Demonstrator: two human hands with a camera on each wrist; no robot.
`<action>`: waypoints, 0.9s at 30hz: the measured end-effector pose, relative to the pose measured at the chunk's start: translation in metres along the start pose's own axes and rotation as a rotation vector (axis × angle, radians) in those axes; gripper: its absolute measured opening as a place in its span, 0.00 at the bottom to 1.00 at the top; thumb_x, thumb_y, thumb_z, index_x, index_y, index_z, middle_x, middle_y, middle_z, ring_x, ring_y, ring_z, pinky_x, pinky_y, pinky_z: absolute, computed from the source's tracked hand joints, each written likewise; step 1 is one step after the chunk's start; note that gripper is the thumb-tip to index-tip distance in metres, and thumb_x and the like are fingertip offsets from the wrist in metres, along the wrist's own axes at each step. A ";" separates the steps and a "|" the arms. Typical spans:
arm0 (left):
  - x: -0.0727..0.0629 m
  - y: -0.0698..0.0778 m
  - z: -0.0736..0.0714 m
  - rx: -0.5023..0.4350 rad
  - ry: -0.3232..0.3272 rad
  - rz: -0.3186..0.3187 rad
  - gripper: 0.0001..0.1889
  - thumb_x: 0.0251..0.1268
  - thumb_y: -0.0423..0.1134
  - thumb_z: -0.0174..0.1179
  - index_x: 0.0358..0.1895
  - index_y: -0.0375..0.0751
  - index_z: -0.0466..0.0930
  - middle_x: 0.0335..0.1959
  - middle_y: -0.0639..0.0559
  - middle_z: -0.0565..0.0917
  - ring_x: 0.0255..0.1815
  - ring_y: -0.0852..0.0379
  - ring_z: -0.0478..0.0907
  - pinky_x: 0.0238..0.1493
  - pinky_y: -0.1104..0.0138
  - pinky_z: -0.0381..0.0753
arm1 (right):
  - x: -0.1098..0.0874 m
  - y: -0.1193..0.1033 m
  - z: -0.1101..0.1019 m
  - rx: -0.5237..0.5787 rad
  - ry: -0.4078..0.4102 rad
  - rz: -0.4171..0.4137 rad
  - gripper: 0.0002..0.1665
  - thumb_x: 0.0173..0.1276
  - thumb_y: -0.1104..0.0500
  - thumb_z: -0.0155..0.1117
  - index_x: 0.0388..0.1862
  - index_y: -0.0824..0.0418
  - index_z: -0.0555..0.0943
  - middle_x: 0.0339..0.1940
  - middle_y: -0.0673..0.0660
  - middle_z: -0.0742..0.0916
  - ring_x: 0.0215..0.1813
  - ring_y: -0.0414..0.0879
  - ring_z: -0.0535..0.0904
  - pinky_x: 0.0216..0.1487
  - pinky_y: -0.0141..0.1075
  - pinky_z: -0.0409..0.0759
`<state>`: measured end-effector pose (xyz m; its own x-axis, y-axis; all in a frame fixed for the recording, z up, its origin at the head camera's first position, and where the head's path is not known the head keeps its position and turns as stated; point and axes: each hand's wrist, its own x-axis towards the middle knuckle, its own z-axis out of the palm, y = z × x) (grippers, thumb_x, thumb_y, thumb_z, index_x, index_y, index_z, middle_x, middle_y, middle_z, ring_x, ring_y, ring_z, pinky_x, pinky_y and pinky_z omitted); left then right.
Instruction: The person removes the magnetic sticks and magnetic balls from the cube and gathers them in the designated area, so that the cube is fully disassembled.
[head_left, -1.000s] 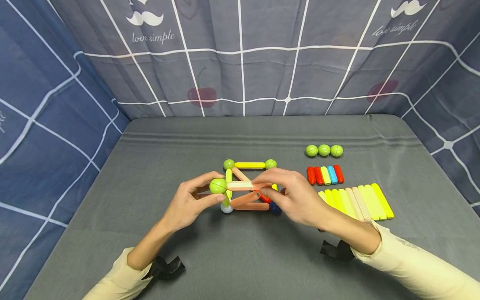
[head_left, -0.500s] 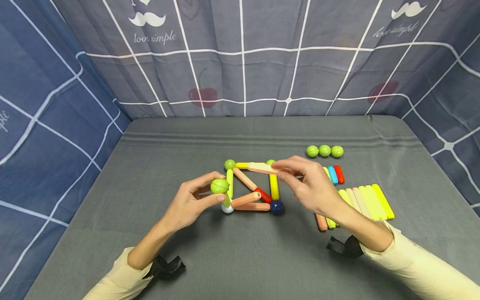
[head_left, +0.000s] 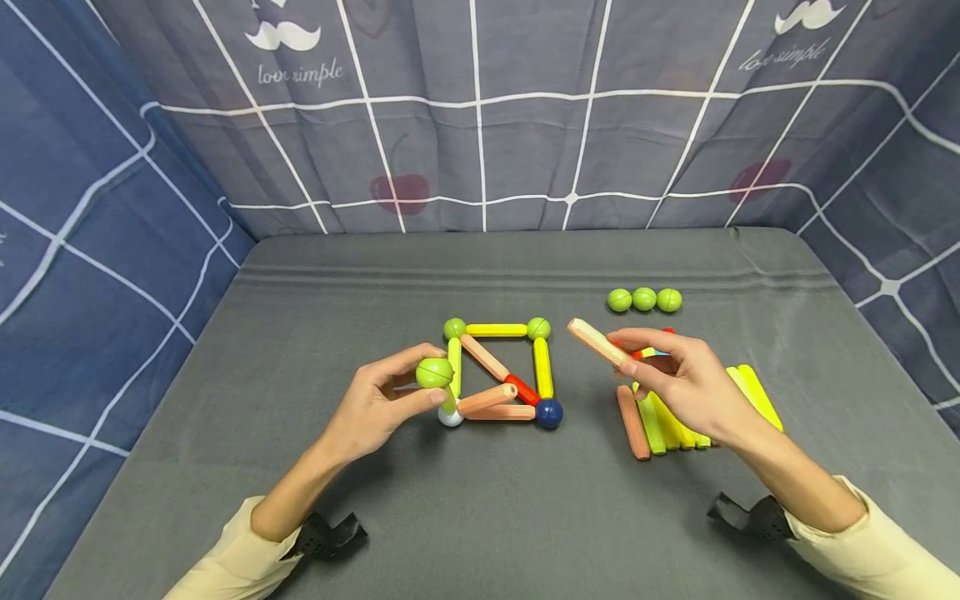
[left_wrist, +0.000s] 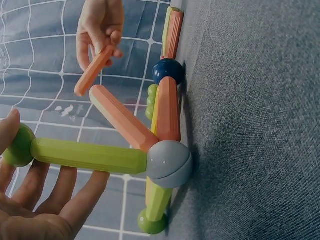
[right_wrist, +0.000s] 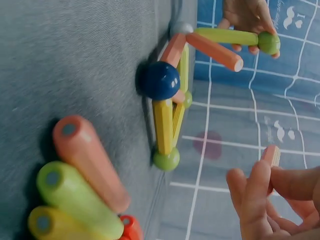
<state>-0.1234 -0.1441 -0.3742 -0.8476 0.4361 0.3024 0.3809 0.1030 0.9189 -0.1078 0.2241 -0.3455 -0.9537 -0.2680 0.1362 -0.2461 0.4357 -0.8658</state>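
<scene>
My left hand [head_left: 382, 398] holds a green ball [head_left: 434, 372] between thumb and fingers. That ball tops a green magnetic rod [left_wrist: 90, 155] that stands up from a grey ball [left_wrist: 170, 163] at the frame's near left corner. A loose-ended orange rod [head_left: 489, 400] slants up from the same grey ball. Rods and balls form a flat square, with a dark blue ball [head_left: 549, 413] at the near right and a red rod [head_left: 522, 389] in the diagonal. Off to the right, my right hand [head_left: 678, 375] pinches a pale orange rod [head_left: 597, 341] by one end, above the loose rods.
A row of yellow, green and orange rods [head_left: 633, 423] lies at the right, partly under my right hand. Short red and blue rods behind it are mostly hidden. Three green balls [head_left: 644, 299] sit farther back. Patterned curtains [head_left: 480, 117] bound the table's back and sides.
My right hand has drawn the pale orange rod away from the green ball and carried it right, over the loose rods. My left hand stays in place on the ball.
</scene>
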 end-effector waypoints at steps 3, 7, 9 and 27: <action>-0.001 0.000 -0.001 -0.004 0.005 -0.002 0.20 0.61 0.25 0.66 0.57 0.36 0.78 0.43 0.45 0.82 0.43 0.50 0.82 0.44 0.62 0.83 | -0.005 0.006 -0.006 0.020 -0.059 -0.007 0.25 0.72 0.68 0.60 0.67 0.56 0.75 0.48 0.61 0.83 0.32 0.54 0.85 0.30 0.36 0.81; -0.001 0.000 -0.001 0.000 0.006 -0.003 0.20 0.60 0.25 0.66 0.57 0.35 0.78 0.43 0.44 0.82 0.42 0.49 0.82 0.44 0.63 0.83 | -0.012 0.013 -0.013 0.077 -0.129 -0.005 0.36 0.72 0.72 0.57 0.75 0.52 0.64 0.47 0.66 0.78 0.32 0.58 0.86 0.22 0.41 0.81; 0.000 0.001 -0.001 0.011 0.007 -0.004 0.21 0.60 0.25 0.66 0.57 0.35 0.78 0.43 0.45 0.82 0.42 0.50 0.82 0.44 0.63 0.83 | -0.016 0.016 -0.016 0.094 -0.152 0.004 0.41 0.72 0.73 0.56 0.78 0.50 0.59 0.45 0.69 0.76 0.28 0.58 0.85 0.20 0.42 0.80; 0.000 0.000 -0.001 -0.005 0.010 -0.009 0.21 0.61 0.25 0.66 0.58 0.32 0.77 0.43 0.44 0.82 0.43 0.48 0.82 0.43 0.64 0.83 | -0.046 0.051 -0.063 -0.152 -0.041 0.068 0.46 0.64 0.73 0.64 0.78 0.57 0.58 0.35 0.59 0.82 0.23 0.48 0.77 0.18 0.37 0.77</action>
<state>-0.1237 -0.1447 -0.3738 -0.8547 0.4261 0.2967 0.3715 0.1027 0.9227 -0.0874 0.3129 -0.3659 -0.9620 -0.2672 0.0570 -0.2074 0.5785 -0.7888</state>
